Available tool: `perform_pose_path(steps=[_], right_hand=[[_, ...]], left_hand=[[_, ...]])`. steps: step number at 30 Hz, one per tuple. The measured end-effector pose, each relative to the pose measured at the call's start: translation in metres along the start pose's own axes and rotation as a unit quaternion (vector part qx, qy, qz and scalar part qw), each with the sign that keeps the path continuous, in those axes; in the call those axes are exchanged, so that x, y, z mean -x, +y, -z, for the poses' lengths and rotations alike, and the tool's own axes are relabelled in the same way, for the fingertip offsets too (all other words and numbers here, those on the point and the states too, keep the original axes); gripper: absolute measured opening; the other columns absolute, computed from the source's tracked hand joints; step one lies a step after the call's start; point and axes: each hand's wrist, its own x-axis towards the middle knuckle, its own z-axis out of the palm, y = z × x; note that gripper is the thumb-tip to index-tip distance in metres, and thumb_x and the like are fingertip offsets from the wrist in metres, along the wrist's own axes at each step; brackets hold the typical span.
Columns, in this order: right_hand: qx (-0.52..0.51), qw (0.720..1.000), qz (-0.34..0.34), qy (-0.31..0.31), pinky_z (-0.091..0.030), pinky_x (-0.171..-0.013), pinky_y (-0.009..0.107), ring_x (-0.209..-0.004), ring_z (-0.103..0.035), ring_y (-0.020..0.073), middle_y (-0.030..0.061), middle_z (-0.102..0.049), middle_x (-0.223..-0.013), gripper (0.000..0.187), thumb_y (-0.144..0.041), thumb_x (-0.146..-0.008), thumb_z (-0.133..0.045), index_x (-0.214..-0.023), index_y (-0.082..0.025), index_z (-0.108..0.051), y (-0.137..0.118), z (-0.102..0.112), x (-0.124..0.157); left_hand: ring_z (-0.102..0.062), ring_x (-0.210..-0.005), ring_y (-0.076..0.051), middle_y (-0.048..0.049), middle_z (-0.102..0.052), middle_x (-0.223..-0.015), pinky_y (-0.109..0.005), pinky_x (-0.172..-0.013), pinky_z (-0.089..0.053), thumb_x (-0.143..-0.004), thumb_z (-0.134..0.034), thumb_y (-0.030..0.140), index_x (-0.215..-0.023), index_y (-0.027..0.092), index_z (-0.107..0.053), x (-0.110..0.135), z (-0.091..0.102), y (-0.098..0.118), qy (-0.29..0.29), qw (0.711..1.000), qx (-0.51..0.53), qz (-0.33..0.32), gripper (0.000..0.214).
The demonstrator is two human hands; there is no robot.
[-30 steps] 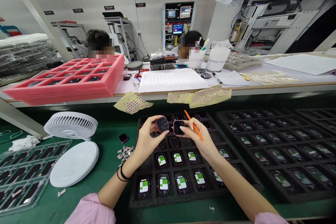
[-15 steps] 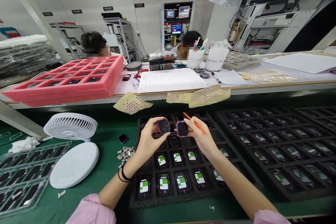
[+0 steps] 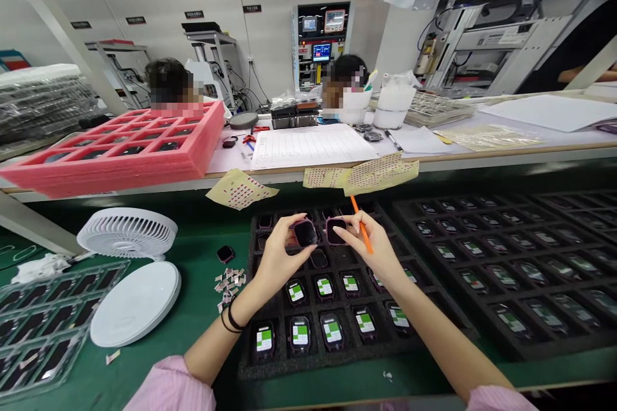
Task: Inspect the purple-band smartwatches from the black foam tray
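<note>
Two dark, glossy, rounded-square watches are held above one grainy black foam tray: the left hand pinches one by its edges; just beside it, the right hand pinches the other, plus one slim orange stick. One slatted white fan stands left on the green desk.

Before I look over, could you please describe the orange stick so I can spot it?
Find the leftmost black foam tray, then the right hand above it. The orange stick slants through its grip, slim and bright, unlike the dark-screened watch beside it.
</note>
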Motion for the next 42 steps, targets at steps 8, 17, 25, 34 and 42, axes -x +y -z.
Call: perform_pose_path(steps=[8,17,25,34,42], right_hand=[[0.230,0.972,-0.043,0.020,-0.046,-0.069,0.034,-0.076,-0.061,0.0221,0.0048,-0.062,-0.073,0.039,-0.051,-0.070,-0.059,-0.063,-0.025,-0.031,0.078,0.064,-0.011],[0.296,0.954,-0.048,-0.002,-0.045,-0.065,0.033,-0.065,-0.057,0.0200,0.0034,-0.060,-0.069,0.035,-0.047,-0.071,-0.059,-0.062,-0.025,-0.033,0.076,0.078,0.000],[0.273,0.938,-0.082,-0.196,-0.041,-0.058,0.028,-0.058,-0.052,0.0160,-0.0017,-0.054,-0.066,0.020,-0.037,-0.085,-0.049,-0.072,-0.024,-0.040,0.040,0.031,0.044],[0.338,0.921,-0.061,-0.185,-0.045,-0.070,0.033,-0.073,-0.059,0.0199,0.0037,-0.058,-0.080,0.018,-0.026,-0.082,-0.047,-0.072,-0.025,-0.032,0.058,0.026,0.032],[0.343,0.907,-0.062,-0.237,-0.044,-0.064,0.031,-0.065,-0.054,0.0177,0.0013,-0.055,-0.074,0.013,-0.025,-0.085,-0.048,-0.077,-0.024,-0.038,0.042,0.005,0.053]], left_hand=[[-0.057,-0.108,-0.024,-0.0093,-0.060,-0.115,-0.039,-0.094,-0.046,-0.073,-0.071,0.020,-0.117,0.019,-0.055,-0.015,-0.058,-0.034,-0.189,0.969,-0.161,-0.017,0.047],[-0.054,-0.111,-0.029,-0.0126,-0.062,-0.116,-0.043,-0.092,-0.041,-0.080,-0.066,0.039,-0.111,0.014,-0.057,-0.019,-0.074,-0.045,-0.251,0.928,-0.276,-0.013,0.041],[-0.063,-0.090,-0.025,-0.0083,-0.067,-0.094,-0.035,-0.079,-0.045,-0.082,-0.063,0.035,-0.086,0.015,-0.062,0.006,-0.004,-0.001,-0.363,0.838,-0.399,0.078,0.020],[-0.061,-0.098,-0.026,-0.0094,-0.063,-0.107,-0.038,-0.083,-0.047,-0.085,-0.058,0.029,-0.100,0.016,-0.058,0.040,0.014,-0.002,-0.365,0.825,-0.414,0.120,0.020],[-0.057,-0.105,-0.031,-0.0134,-0.064,-0.109,-0.043,-0.086,-0.046,-0.075,-0.066,0.019,-0.104,0.016,-0.056,0.050,0.014,-0.011,-0.345,0.833,-0.415,0.120,0.031]])
